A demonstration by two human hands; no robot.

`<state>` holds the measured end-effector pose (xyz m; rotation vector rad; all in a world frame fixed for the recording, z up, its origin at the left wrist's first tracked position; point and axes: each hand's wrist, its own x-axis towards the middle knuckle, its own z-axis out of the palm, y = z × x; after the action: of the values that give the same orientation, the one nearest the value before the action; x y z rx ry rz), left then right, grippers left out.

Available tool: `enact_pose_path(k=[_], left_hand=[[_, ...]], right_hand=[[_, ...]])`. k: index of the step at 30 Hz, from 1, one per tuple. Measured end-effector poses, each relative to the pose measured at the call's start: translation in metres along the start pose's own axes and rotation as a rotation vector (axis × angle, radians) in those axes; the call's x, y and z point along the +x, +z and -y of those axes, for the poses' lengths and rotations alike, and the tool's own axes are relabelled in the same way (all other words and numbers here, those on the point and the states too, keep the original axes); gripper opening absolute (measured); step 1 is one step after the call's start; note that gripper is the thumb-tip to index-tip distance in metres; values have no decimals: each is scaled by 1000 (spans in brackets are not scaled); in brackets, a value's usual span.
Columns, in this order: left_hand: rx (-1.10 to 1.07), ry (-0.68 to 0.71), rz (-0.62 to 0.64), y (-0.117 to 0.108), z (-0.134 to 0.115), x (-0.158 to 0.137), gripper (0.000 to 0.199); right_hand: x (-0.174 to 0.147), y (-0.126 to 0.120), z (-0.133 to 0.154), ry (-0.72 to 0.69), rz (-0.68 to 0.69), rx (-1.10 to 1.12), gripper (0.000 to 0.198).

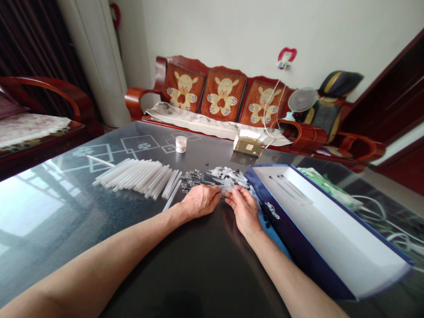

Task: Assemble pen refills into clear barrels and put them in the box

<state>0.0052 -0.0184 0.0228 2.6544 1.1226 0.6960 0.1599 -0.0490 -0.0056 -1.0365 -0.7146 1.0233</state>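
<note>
My left hand [202,199] is closed at the near edge of a pile of pen refills [196,177]; what its fingers hold is hidden. Close beside it, my right hand [244,208] has its thumb and fingers pinched together, and the small pale thing at their tips is too blurred to name. Beyond both hands lies a heap of small whitish pen parts [228,174]. Translucent white pen barrels [139,174] lie in a row to the left. Inside the long blue box [331,221] on the right are a few pens [291,190] with dark tips.
A small round jar [181,144] and a tissue box [248,143] stand farther back on the glossy dark table [159,274]. Beyond the box are a green-white packet [327,187] and looped white cables [380,212]. A wooden sofa [139,99] and a small fan [302,99] are behind.
</note>
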Motion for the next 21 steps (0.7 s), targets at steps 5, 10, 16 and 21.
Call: enact_pose_path(k=[5,10,16,21], left_hand=[[-24,23,-31,5,3,1,25],[-13,91,-106,10,11,3,26],[-77,90,-66,7,16,6,25],[-98,134,-47,6,18,6,29]], right_hand=[[-2,1,-1,-16,107,-101,37],[-4,2,0,-33,150,-156,37],[-3,1,2,-7,155,-152,36],[-2,0,5,68,145,-125,40]])
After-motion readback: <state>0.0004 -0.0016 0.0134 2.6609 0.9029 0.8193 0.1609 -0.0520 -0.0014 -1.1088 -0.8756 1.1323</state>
